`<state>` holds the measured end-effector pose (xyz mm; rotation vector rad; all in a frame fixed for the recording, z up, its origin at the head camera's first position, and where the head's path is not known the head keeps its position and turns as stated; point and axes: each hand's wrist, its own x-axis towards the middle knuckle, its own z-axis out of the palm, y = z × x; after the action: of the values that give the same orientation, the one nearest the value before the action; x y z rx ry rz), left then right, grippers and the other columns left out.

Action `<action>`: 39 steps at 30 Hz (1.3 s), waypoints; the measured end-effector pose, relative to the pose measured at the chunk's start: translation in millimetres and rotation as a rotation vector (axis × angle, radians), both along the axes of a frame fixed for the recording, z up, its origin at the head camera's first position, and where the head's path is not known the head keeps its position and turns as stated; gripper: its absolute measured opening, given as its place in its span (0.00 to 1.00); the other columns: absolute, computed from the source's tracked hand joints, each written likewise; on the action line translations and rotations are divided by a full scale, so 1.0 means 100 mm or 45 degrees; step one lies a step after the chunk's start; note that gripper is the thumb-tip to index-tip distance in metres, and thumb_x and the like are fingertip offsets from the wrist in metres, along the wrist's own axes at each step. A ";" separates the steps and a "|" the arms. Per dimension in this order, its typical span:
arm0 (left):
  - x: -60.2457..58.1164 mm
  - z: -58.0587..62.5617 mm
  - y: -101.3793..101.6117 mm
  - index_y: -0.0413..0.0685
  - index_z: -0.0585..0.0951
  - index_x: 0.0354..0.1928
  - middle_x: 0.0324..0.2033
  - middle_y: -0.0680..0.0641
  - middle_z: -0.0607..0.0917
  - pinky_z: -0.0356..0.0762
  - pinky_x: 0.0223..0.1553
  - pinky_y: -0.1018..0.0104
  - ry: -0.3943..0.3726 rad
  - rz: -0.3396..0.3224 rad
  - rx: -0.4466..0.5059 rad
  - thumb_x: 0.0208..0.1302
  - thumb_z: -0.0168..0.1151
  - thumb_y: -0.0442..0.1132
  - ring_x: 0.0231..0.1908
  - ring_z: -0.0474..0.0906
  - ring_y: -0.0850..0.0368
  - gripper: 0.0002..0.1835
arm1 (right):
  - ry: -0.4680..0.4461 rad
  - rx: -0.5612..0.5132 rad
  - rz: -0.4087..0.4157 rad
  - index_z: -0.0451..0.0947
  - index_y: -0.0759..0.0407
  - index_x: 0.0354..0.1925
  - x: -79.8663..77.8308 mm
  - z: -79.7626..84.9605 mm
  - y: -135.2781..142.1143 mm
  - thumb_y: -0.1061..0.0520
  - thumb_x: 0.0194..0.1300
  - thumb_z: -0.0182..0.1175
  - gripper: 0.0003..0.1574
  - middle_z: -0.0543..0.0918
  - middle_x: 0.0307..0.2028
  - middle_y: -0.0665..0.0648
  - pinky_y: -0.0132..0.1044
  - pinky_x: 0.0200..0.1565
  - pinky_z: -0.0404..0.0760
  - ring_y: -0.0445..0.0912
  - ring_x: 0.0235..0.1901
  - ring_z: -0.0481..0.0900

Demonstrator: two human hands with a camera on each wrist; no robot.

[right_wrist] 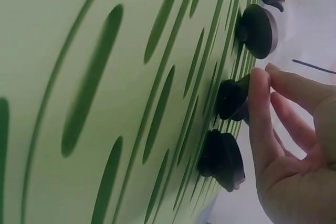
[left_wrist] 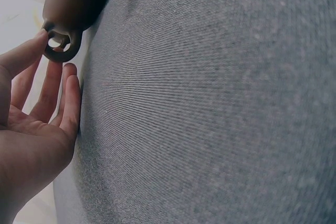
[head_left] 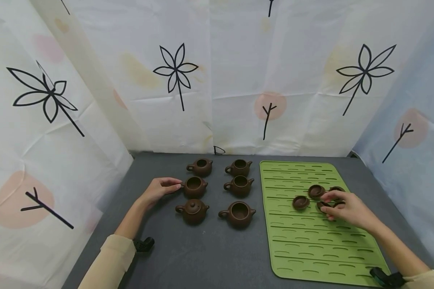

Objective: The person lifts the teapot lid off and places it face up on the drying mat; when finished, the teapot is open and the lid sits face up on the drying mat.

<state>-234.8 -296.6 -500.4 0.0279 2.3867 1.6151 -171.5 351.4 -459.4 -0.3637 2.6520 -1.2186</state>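
Observation:
My left hand [head_left: 161, 189] pinches the loop handle [left_wrist: 64, 55] of a lidless brown clay teapot [head_left: 194, 187], the middle one in the left column. In the left wrist view the thumb lies on that handle, with the other fingers spread below it. Over the green mat [head_left: 289, 257], my right hand [head_left: 347, 208] pinches a small brown teapot lid [right_wrist: 234, 98] between thumb and fingertips. Other lids lie close around it, one at the left [head_left: 301, 202] and another behind [head_left: 316, 192]. Fingers partly cover the pinched lid in the head view.
A teapot with its lid on [head_left: 193, 211] stands in front of the held one. Other lidless teapots stand nearby, including one at the back left [head_left: 201, 167] and a wider one [head_left: 239, 214] at the front right. Patterned cloth [head_left: 231, 80] hangs behind the grey table [head_left: 202, 257].

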 end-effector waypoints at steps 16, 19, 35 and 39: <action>0.01 0.01 0.01 0.46 0.87 0.65 0.65 0.44 0.87 0.84 0.70 0.53 -0.006 0.019 0.004 0.75 0.72 0.49 0.57 0.84 0.66 0.23 | 0.002 0.040 -0.045 0.75 0.77 0.59 0.02 -0.06 -0.01 0.62 0.73 0.71 0.25 0.81 0.56 0.81 0.36 0.31 0.92 0.42 0.27 0.91; 0.00 0.00 0.01 0.47 0.87 0.65 0.64 0.47 0.87 0.84 0.68 0.56 -0.006 0.012 -0.004 0.75 0.72 0.50 0.57 0.84 0.66 0.23 | 0.026 0.029 -0.023 0.73 0.76 0.58 0.03 -0.08 -0.01 0.65 0.71 0.72 0.25 0.82 0.54 0.80 0.37 0.30 0.91 0.42 0.26 0.90; 0.01 0.01 0.01 0.46 0.86 0.66 0.67 0.42 0.85 0.82 0.71 0.50 -0.006 0.010 -0.006 0.75 0.72 0.51 0.58 0.84 0.65 0.25 | 0.294 0.323 0.087 0.79 0.64 0.54 0.06 -0.02 -0.03 0.66 0.58 0.80 0.28 0.85 0.24 0.48 0.32 0.21 0.73 0.34 0.16 0.75; 0.01 0.01 0.01 0.45 0.86 0.66 0.67 0.41 0.85 0.82 0.71 0.50 -0.001 0.009 -0.002 0.75 0.71 0.51 0.58 0.84 0.65 0.25 | 0.209 0.241 0.079 0.78 0.66 0.60 0.07 0.00 0.01 0.64 0.63 0.78 0.30 0.87 0.24 0.49 0.33 0.23 0.78 0.37 0.18 0.82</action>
<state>-234.3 -295.8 -499.1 0.0189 2.3905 1.6158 -164.7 352.7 -459.6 -0.5296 2.8410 -0.9474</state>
